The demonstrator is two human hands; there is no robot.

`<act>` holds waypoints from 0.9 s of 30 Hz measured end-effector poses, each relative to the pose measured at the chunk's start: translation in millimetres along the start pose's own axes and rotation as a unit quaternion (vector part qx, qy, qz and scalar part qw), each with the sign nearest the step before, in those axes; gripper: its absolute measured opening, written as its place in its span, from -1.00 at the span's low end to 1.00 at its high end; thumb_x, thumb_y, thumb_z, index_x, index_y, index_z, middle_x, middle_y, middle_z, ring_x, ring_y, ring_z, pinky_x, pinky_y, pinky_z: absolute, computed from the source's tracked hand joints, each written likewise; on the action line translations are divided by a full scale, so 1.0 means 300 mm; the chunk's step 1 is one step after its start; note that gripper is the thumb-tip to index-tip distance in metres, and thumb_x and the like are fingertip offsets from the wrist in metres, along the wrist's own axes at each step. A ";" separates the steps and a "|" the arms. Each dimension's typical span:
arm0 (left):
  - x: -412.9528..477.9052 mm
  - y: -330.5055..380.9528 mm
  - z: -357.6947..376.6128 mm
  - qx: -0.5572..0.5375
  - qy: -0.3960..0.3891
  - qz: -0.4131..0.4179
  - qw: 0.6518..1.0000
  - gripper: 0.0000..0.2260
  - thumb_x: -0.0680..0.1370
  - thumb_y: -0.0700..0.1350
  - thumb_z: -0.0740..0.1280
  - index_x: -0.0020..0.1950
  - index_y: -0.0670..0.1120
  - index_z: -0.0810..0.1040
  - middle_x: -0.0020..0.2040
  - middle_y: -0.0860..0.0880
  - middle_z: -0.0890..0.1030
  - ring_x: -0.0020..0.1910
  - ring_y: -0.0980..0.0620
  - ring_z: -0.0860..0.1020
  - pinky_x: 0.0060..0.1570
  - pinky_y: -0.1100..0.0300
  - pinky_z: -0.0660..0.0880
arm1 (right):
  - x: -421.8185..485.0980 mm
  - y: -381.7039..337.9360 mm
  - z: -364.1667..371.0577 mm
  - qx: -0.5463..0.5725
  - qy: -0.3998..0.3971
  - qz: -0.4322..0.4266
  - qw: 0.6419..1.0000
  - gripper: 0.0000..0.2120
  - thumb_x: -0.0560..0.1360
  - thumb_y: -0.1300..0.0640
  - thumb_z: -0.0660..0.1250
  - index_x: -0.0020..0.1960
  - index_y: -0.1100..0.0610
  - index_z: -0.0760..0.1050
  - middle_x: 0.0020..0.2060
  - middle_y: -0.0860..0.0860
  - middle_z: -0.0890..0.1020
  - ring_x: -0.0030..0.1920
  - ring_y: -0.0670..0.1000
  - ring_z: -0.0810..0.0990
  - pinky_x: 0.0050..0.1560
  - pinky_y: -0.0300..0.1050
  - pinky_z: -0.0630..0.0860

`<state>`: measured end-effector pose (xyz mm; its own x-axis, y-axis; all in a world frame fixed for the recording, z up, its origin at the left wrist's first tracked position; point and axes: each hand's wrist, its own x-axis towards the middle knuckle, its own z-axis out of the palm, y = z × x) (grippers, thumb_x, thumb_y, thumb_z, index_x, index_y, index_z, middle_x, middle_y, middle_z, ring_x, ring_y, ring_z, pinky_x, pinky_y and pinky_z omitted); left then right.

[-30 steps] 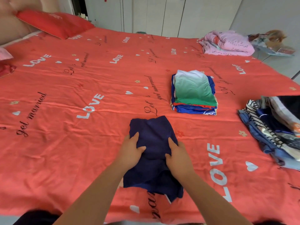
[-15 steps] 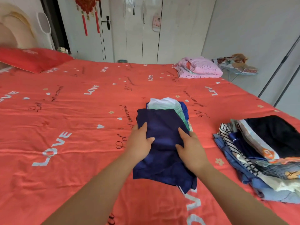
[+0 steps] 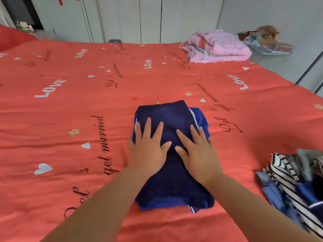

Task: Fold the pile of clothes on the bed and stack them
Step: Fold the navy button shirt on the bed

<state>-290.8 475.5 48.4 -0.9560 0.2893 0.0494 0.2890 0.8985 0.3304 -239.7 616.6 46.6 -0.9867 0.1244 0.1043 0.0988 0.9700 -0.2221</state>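
Note:
A folded navy garment [image 3: 167,117] lies on top of the stack of folded clothes [image 3: 201,122] in the middle of the red bed [image 3: 70,119]. Only a bright blue edge of the stack shows at the right and left. My left hand [image 3: 148,149] presses flat on the navy garment with fingers spread. My right hand [image 3: 195,152] lies flat beside it, fingers straight. The pile of unfolded clothes [image 3: 293,180], striped, blue and dark pieces, sits at the right edge of the bed.
A pink folded quilt [image 3: 218,48] sits at the bed's far right corner. A red pillow [image 3: 10,37] is at the far left. White wardrobe doors [image 3: 131,18] stand behind the bed. A cluttered small stand [image 3: 267,42] is beyond the quilt.
Both hands carried the folded navy garment forward and set it on the stack, covering the green and white top piece. The hands went from gripping its sides to lying flat on it.

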 end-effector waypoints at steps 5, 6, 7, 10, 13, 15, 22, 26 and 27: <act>0.076 -0.020 0.153 0.064 -0.033 0.017 0.997 -0.46 0.59 0.21 -0.13 0.50 0.14 -0.27 0.52 0.02 -0.30 0.49 -0.10 -0.30 0.46 -0.12 -0.21 | 0.058 0.030 0.116 -0.053 -0.044 0.031 0.997 -0.30 0.51 -0.28 -0.41 0.44 -0.11 0.24 0.46 0.00 0.24 0.48 0.11 0.17 0.37 0.16 0.23; 0.083 -0.028 0.177 0.067 -0.033 0.014 0.997 -0.46 0.58 0.24 -0.17 0.49 0.14 -0.29 0.52 0.02 -0.30 0.49 -0.10 -0.29 0.46 -0.11 -0.22 | 0.062 0.037 0.132 -0.047 -0.036 0.036 0.998 -0.39 0.54 -0.25 -0.29 0.43 -0.11 0.27 0.45 -0.01 0.25 0.47 0.08 0.17 0.35 0.16 0.25; 0.088 -0.032 0.195 0.072 -0.032 0.013 0.997 -0.45 0.55 0.27 -0.24 0.48 0.14 -0.31 0.52 0.02 -0.29 0.50 -0.10 -0.28 0.45 -0.10 -0.21 | 0.066 0.046 0.150 -0.047 -0.042 0.035 0.997 -0.40 0.52 -0.25 -0.27 0.46 -0.13 0.18 0.48 -0.04 0.14 0.49 0.03 0.03 0.40 0.15 0.17; 0.107 -0.033 0.219 0.091 -0.052 0.007 0.994 -0.43 0.49 0.27 -0.32 0.47 0.13 -0.33 0.52 0.00 -0.29 0.50 -0.11 -0.26 0.45 -0.10 -0.20 | 0.075 0.072 0.198 -0.012 -0.061 0.026 0.998 -0.30 0.38 -0.26 -0.45 0.50 -0.18 -0.15 0.48 -0.13 -0.20 0.44 -0.07 -0.35 0.46 0.09 -0.15; 0.115 -0.023 0.197 0.098 -0.119 -0.013 0.988 -0.47 0.60 0.21 -0.14 0.49 0.12 -0.30 0.52 -0.01 -0.32 0.49 -0.12 -0.28 0.46 -0.12 -0.20 | 0.090 0.069 0.178 -0.010 -0.112 0.028 0.993 -0.24 0.31 -0.26 -0.50 0.50 -0.16 -0.20 0.51 -0.10 -0.21 0.49 0.00 -0.33 0.46 0.10 -0.19; 0.105 0.000 0.150 0.104 -0.178 -0.026 0.978 -0.46 0.61 0.20 -0.11 0.50 0.12 -0.28 0.52 -0.02 -0.31 0.49 -0.14 -0.28 0.46 -0.13 -0.20 | 0.067 0.067 0.135 -0.011 -0.164 0.016 0.986 -0.19 0.27 -0.26 -0.52 0.50 -0.14 -0.21 0.51 -0.09 -0.23 0.49 0.01 -0.32 0.45 0.11 -0.21; -0.047 0.168 -0.135 0.101 -0.171 -0.021 0.980 -0.48 0.60 0.04 0.14 0.51 -0.02 0.05 0.53 -0.04 0.02 0.49 -0.06 0.07 0.43 0.00 0.09 | -0.117 0.089 -0.177 0.010 -0.225 0.034 0.974 -0.50 0.59 -0.12 -0.02 0.50 -0.04 0.07 0.52 -0.01 0.00 0.52 0.12 -0.05 0.42 0.14 0.08; -0.121 0.354 -0.333 0.063 -0.211 0.000 0.975 -0.64 0.59 -0.04 0.17 0.38 -0.05 0.32 0.40 -0.01 0.30 0.34 -0.03 0.34 0.24 0.07 0.36 | -0.211 0.121 -0.395 -0.012 -0.154 0.028 0.988 -0.50 0.30 -0.02 0.51 0.19 0.10 0.54 0.20 0.12 0.55 0.21 0.25 0.52 0.06 0.19 0.50; -0.141 0.405 -0.384 0.053 -0.219 -0.002 0.974 -0.65 0.59 -0.05 0.17 0.37 -0.05 0.35 0.36 -0.01 0.34 0.31 -0.03 0.37 0.21 0.07 0.38 | -0.225 0.125 -0.458 -0.017 -0.144 0.025 0.989 -0.48 0.16 -0.03 0.59 0.07 0.09 0.60 0.06 0.09 0.62 0.08 0.20 0.60 -0.07 0.11 0.57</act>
<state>-221.1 534.5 195.0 -0.8507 0.3774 -0.3658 0.3102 0.9224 0.2301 -151.6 673.4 164.5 -0.9755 0.1132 -0.1886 0.1488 0.9711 -0.1865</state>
